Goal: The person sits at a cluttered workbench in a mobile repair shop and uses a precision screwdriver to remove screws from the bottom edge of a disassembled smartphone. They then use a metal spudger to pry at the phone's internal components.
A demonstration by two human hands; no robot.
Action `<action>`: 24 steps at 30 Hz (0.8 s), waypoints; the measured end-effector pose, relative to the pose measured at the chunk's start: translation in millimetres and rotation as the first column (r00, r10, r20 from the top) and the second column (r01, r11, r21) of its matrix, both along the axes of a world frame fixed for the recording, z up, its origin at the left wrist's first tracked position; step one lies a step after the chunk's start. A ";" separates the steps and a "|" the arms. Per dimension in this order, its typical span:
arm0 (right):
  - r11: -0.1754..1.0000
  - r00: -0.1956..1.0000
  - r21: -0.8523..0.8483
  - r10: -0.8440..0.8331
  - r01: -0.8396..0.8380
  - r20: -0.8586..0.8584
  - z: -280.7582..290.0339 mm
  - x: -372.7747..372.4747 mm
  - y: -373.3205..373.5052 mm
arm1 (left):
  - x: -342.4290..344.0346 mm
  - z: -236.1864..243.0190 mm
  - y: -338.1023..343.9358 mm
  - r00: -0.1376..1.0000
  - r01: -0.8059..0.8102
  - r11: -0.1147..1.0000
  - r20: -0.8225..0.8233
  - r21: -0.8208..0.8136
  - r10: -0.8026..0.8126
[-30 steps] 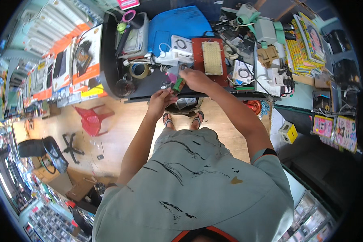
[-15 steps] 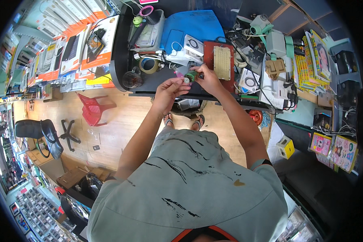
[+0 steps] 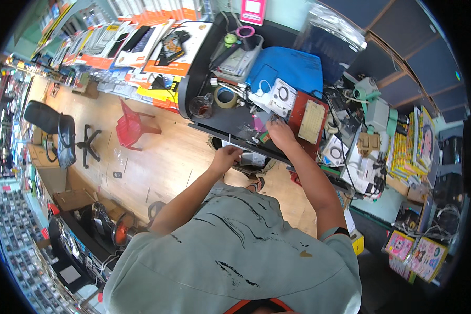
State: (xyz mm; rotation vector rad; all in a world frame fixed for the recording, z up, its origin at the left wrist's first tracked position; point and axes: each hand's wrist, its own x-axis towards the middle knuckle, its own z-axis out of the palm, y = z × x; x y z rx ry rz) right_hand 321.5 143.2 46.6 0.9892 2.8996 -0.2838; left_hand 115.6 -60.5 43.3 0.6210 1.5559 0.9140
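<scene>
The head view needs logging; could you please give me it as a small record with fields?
Left hand: in front of the dark desk, fingertips close together; grip too small to tell
Right hand: over the desk, beside a small green item; grip unclear
Left on desk: glass mug, tape roll
Right on desk: red board under a cream plate
Far left: red chair

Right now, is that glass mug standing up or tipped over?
Upright: the glass mug stands on the desk, its round mouth facing up.
</scene>
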 end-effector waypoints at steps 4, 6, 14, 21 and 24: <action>0.999 0.999 0.048 -0.016 0.015 0.033 -12.5 0.9 12.1 | -5.0 48.1 -28.4 0.997 0.062 0.996 -0.058 0.058 -0.058; 0.997 0.999 0.073 -0.019 0.017 0.026 -20.7 0.7 18.6 | -9.8 96.9 -35.9 0.992 0.093 0.990 -0.099 0.105 -0.083; 0.994 0.999 0.099 0.042 -0.041 -0.008 -17.1 3.2 14.2 | -23.8 341.8 -81.9 0.784 0.488 0.405 -0.592 0.773 0.186; 0.983 0.987 0.140 0.131 -0.117 -0.097 -21.9 5.3 3.3 | 5.1 430.2 -103.4 0.633 0.559 0.007 -0.432 0.829 0.642; 0.992 0.994 0.094 0.091 -0.085 -0.067 -11.4 1.2 -7.5 | -10.1 437.4 -111.8 0.580 0.555 -0.087 -0.310 0.827 0.754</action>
